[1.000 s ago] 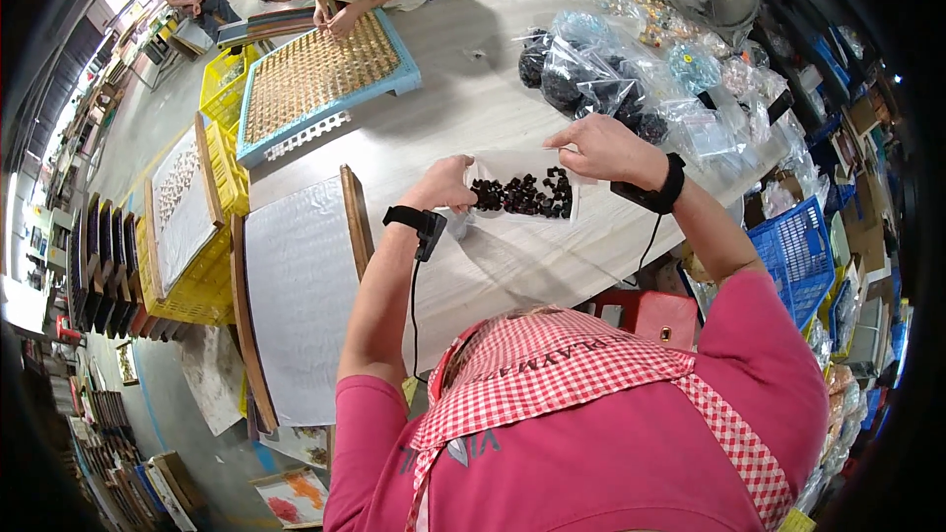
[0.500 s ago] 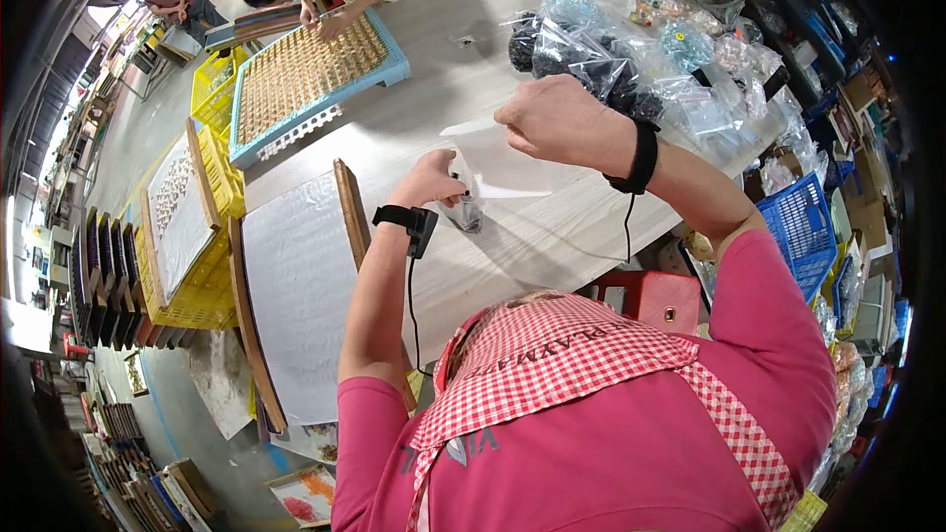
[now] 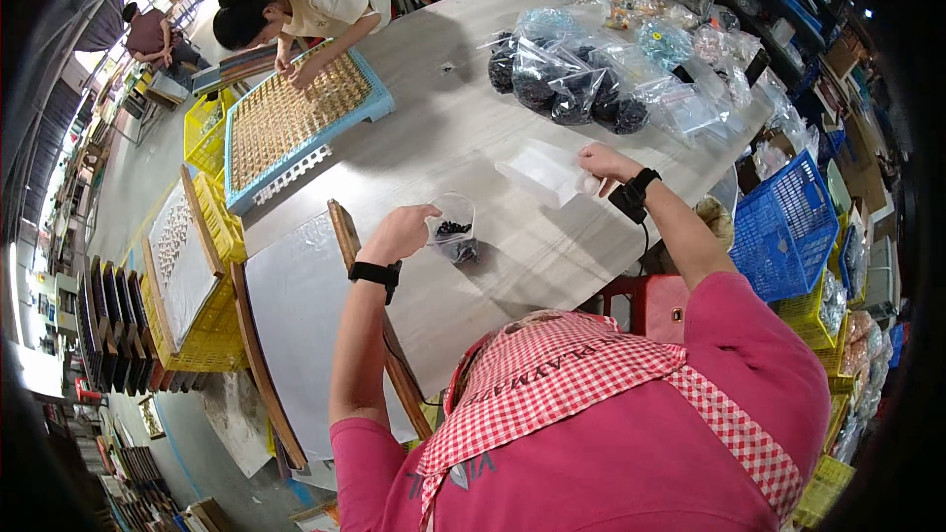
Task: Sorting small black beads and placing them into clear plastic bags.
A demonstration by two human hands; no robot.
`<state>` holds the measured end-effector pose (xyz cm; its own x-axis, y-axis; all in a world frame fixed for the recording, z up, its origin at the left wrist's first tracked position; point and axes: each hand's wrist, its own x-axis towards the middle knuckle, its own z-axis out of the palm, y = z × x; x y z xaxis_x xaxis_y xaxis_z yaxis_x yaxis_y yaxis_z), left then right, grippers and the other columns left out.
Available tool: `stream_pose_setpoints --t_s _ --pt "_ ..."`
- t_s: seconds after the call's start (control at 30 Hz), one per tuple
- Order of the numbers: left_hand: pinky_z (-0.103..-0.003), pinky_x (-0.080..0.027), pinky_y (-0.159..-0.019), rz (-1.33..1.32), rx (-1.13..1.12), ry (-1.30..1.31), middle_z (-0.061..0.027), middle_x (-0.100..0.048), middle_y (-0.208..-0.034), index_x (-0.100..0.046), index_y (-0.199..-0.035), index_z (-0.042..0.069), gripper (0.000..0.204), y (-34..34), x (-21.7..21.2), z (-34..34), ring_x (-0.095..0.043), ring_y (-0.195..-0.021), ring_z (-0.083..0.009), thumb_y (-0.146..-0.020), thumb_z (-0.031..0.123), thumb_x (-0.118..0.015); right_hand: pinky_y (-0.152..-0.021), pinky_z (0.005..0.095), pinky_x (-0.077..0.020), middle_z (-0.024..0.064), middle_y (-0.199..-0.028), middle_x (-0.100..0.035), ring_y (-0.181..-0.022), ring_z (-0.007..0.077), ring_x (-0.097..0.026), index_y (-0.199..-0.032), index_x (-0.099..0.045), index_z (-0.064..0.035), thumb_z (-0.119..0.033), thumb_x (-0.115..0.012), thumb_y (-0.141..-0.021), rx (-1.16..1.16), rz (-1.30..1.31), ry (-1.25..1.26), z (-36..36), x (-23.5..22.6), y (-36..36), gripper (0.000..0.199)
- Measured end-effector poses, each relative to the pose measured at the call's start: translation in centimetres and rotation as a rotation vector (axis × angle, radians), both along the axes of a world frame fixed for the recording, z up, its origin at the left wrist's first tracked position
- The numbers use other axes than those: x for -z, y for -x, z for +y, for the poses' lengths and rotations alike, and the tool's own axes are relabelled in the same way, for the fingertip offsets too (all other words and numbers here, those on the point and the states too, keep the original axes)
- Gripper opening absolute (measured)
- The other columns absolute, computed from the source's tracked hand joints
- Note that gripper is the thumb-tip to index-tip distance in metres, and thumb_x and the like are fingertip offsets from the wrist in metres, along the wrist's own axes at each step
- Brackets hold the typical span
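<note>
My left hand (image 3: 402, 234) grips the rim of a clear plastic cup (image 3: 463, 248) with small black pieces lying inside it. The cup is tilted so that its mouth shows, close above the table. To the right, my right hand (image 3: 608, 167) is closed on one end of a white translucent plastic tray (image 3: 542, 173), held over the table. The tray looks shallow, and I see no pieces in it. Beyond it lie clear bags of black pieces (image 3: 557, 79).
A paper-covered wooden frame (image 3: 315, 310) stands at the left. Across the table (image 3: 434, 69), another person handles a blue tray (image 3: 379, 99) of small tan pieces. Yellow crates (image 3: 192, 335) stand left, a blue basket (image 3: 788, 232) and a red stool (image 3: 658, 305) right.
My right hand has come down and moved right, away from the cup, taking the white tray along. My left hand has shifted slightly left and lower; the cup's mouth and black pieces now show.
</note>
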<state>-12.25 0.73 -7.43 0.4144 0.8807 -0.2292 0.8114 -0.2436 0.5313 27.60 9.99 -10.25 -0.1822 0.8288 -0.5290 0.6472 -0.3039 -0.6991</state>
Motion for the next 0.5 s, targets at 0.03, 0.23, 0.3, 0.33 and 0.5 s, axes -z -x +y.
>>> stream_pose_setpoints --t_s 0.03,0.23,0.3,0.33,0.5 --pt "-0.039 -0.050 -0.073 0.004 0.007 -0.022 -0.0218 -0.065 -0.089 -0.058 -0.116 0.005 0.046 0.1 0.0 -0.1 -0.063 -0.079 -0.0295 -0.075 -0.003 -0.039 -0.052 0.0422 -0.0578 0.0125 -0.083 -0.062 -0.065 0.0255 -0.065 -0.100 -0.058 -0.0035 -0.026 -0.050 -0.084 0.073 0.000 0.022 -0.1 1.0 -0.5 0.029" --pt "-0.041 -0.047 -0.086 0.114 0.084 -0.177 -0.0116 -0.063 -0.111 -0.062 -0.112 0.011 0.037 0.1 -0.5 0.0 -0.059 -0.103 -0.0296 -0.077 0.001 -0.053 -0.069 0.0427 -0.0554 0.0175 -0.094 -0.063 -0.081 0.0315 -0.064 -0.110 -0.056 -0.0049 -0.028 -0.052 -0.085 0.204 -0.179 -0.274 0.7 6.5 -3.5 0.035" --pt "-0.040 -0.048 -0.084 0.194 0.079 -0.205 -0.0103 -0.064 -0.107 -0.065 -0.106 0.012 0.027 -0.5 -0.8 0.5 -0.060 -0.098 -0.0293 -0.080 0.009 -0.058 -0.080 0.0373 -0.0487 0.0226 -0.098 -0.062 -0.091 0.0315 -0.061 -0.124 -0.051 -0.0111 -0.029 -0.057 -0.083 0.042 -0.579 -0.839 -0.1 6.5 -2.2 0.045" --pt "-0.040 -0.048 -0.084 0.199 0.057 -0.183 -0.0103 -0.064 -0.107 -0.065 -0.106 0.012 0.027 0.2 -0.1 0.3 -0.060 -0.098 -0.0293 -0.080 0.009 -0.058 -0.079 0.0378 -0.0486 0.0217 -0.099 -0.062 -0.089 0.0308 -0.061 -0.125 -0.052 -0.0135 -0.029 -0.060 -0.082 -0.049 -0.369 -0.745 -1.4 3.2 1.3 0.047" --pt "-0.037 -0.051 -0.073 0.229 0.110 -0.343 -0.0065 -0.064 -0.091 -0.070 -0.086 0.014 0.012 -0.4 0.3 1.4 -0.063 -0.085 -0.0258 -0.080 0.016 -0.061 -0.077 0.0382 -0.0476 0.0146 -0.093 -0.056 -0.086 0.0281 -0.059 -0.128 -0.053 -0.0216 -0.030 -0.069 -0.077 -0.760 0.070 -0.660 -7.3 -2.9 12.4 0.054"
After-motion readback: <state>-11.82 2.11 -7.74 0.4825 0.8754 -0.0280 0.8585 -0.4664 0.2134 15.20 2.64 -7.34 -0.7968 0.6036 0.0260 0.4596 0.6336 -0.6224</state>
